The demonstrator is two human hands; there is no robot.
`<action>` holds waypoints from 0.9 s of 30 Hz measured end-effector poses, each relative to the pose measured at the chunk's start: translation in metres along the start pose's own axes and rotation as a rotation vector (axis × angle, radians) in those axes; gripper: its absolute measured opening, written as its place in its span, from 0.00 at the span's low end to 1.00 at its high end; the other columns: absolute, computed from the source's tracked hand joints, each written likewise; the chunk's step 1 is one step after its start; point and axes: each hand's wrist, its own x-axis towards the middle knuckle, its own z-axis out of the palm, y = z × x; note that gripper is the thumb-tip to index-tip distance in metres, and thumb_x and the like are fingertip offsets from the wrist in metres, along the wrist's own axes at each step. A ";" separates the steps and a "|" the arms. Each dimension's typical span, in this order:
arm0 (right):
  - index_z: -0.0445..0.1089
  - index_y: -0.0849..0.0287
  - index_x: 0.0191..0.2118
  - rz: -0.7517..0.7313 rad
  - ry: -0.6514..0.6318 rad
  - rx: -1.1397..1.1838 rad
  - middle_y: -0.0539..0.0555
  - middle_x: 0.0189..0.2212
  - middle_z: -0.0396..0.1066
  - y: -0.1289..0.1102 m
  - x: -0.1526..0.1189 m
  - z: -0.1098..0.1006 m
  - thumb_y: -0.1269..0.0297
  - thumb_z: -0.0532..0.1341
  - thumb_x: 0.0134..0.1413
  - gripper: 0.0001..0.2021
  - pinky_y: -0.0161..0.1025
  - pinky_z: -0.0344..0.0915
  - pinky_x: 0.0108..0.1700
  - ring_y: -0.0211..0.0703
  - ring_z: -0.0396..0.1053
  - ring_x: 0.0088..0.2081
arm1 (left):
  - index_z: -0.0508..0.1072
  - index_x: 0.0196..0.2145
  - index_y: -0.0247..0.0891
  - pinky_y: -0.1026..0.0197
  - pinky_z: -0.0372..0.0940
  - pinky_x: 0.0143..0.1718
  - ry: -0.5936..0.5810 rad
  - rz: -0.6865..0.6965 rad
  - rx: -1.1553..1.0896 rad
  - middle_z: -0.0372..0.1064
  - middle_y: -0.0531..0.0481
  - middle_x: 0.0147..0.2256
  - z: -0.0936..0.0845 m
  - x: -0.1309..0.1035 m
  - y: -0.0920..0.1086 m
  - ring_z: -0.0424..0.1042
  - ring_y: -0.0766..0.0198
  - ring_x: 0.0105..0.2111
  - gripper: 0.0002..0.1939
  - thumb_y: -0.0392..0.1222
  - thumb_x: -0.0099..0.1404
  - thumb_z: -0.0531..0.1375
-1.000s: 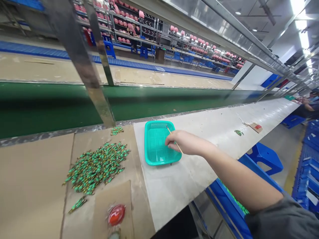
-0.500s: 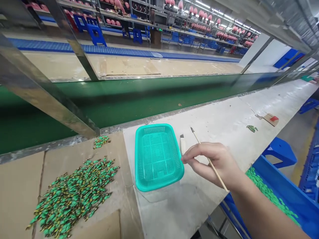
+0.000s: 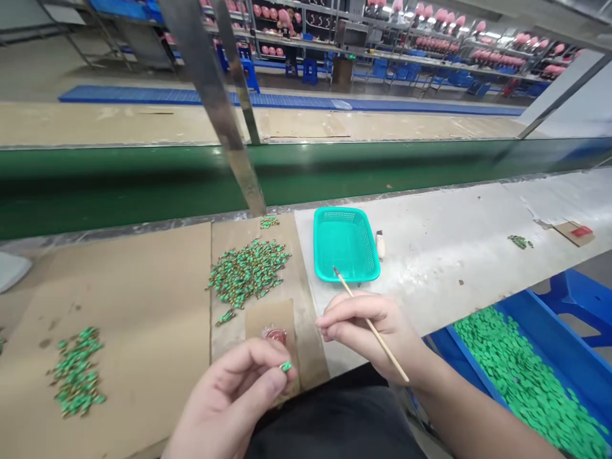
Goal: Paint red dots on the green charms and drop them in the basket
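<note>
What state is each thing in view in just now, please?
Left hand: closed, pinching
Small green piece: held between left fingertips
Right hand: closed on the brush
Brush: slanted, dark tip pointing away
Basket: upright, open-topped
Large pile: heaped on cardboard
Left pile: loosely spread
Red item: partly hidden by left hand
Blue bin: open, holding many green pieces

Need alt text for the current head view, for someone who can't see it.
A person's left hand pinches a small green piece while the right hand holds a thin brush. Beyond them on the worktable are a heap of green-and-gold pieces and a teal basket; a blue bin of green pieces is at right.
</note>
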 end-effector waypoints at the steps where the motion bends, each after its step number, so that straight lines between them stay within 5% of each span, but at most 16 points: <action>1: 0.90 0.50 0.50 0.003 -0.023 0.001 0.52 0.38 0.85 -0.001 -0.003 0.007 0.74 0.71 0.71 0.12 0.35 0.80 0.43 0.40 0.83 0.40 | 0.85 0.28 0.45 0.67 0.71 0.41 -0.037 0.004 -0.014 0.77 0.52 0.29 -0.001 -0.004 -0.001 0.73 0.62 0.34 0.23 0.64 0.57 0.84; 8: 0.90 0.52 0.48 -0.077 -0.060 -0.119 0.52 0.38 0.82 -0.012 -0.017 0.031 0.73 0.72 0.72 0.09 0.34 0.77 0.43 0.39 0.79 0.38 | 0.87 0.33 0.46 0.65 0.75 0.42 -0.139 0.059 -0.050 0.79 0.50 0.35 -0.022 -0.018 -0.021 0.76 0.60 0.36 0.15 0.57 0.65 0.81; 12: 0.88 0.54 0.45 -0.085 -0.040 -0.053 0.51 0.34 0.84 -0.015 -0.020 0.036 0.73 0.77 0.66 0.07 0.32 0.77 0.36 0.38 0.80 0.33 | 0.87 0.32 0.47 0.66 0.75 0.43 -0.120 0.055 -0.073 0.78 0.51 0.33 -0.017 -0.025 -0.020 0.76 0.60 0.37 0.17 0.60 0.63 0.82; 27: 0.83 0.53 0.46 -0.150 -0.123 -0.203 0.54 0.41 0.85 -0.030 -0.021 0.033 0.72 0.72 0.75 0.05 0.40 0.83 0.48 0.43 0.84 0.43 | 0.87 0.32 0.44 0.65 0.68 0.33 -0.184 -0.005 -0.084 0.76 0.50 0.26 -0.007 -0.024 -0.016 0.70 0.62 0.29 0.21 0.63 0.64 0.81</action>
